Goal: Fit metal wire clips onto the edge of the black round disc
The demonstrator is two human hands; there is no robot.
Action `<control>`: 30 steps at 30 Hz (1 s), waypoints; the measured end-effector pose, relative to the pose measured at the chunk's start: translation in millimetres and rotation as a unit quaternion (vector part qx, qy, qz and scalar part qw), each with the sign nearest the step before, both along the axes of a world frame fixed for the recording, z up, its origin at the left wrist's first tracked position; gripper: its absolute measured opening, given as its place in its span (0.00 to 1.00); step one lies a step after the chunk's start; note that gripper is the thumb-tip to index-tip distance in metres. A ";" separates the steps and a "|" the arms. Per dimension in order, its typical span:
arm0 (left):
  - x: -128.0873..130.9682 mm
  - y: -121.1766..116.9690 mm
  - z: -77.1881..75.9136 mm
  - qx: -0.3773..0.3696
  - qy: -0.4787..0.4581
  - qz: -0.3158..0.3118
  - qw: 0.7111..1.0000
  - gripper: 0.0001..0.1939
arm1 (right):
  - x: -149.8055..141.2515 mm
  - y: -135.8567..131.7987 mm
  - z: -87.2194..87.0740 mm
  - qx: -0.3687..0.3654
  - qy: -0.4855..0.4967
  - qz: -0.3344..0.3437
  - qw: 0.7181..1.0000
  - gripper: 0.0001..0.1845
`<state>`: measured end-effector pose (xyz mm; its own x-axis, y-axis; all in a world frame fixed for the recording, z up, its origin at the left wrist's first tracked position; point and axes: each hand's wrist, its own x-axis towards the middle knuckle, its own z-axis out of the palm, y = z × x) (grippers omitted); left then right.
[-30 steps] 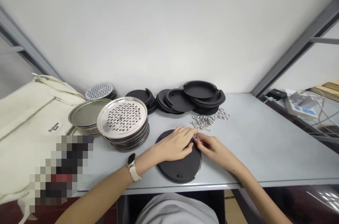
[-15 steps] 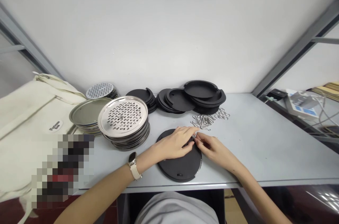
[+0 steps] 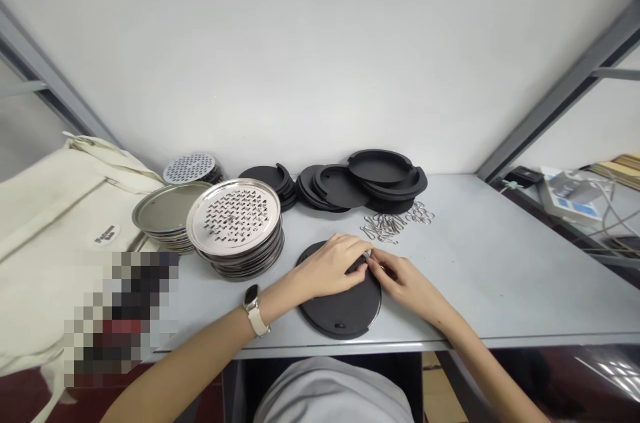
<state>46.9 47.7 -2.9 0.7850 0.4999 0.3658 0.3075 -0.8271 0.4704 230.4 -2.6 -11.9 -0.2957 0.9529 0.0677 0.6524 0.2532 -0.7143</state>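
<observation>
A black round plate (image 3: 340, 313) lies flat near the table's front edge, with a small slot near its front rim. Across its top reaches my left hand (image 3: 336, 268), wearing a watch, its fingers bent and closed at the plate's right rim. My right hand (image 3: 400, 276) pinches at that same rim, fingertips against those of the left. A small shiny metal bit shows between the fingertips; its shape is mostly hidden. Behind the hands lies a pile of metal hooks (image 3: 384, 227), with several metal rings (image 3: 420, 213) beside it.
To the left stand a stack of metal grater discs (image 3: 235, 220) and a stack of plain metal discs (image 3: 170, 208); smaller grater discs (image 3: 190, 168) are behind. Black round trays (image 3: 383, 166) pile along the wall. A cream bag (image 3: 55, 243) lies far left; a white-and-blue box (image 3: 570, 196) is at right.
The view has shifted slightly. My hands stay at the plate's right rim, with only a small shift of the fingers; the plate lies in the same place.
</observation>
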 end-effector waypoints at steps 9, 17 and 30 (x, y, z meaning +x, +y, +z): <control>-1.0 0.5 -1.8 0.003 0.021 0.010 1.000 0.09 | -1.8 -3.1 -0.3 0.009 -0.001 -0.008 1.000 0.16; -0.7 0.8 -0.6 -0.025 -0.003 0.000 1.000 0.09 | -2.1 -3.2 -2.9 0.016 -0.006 -0.016 1.000 0.16; -0.8 1.4 0.0 -0.026 -0.012 -0.010 1.000 0.08 | -7.1 -4.7 -2.0 0.014 -0.006 -0.044 0.999 0.17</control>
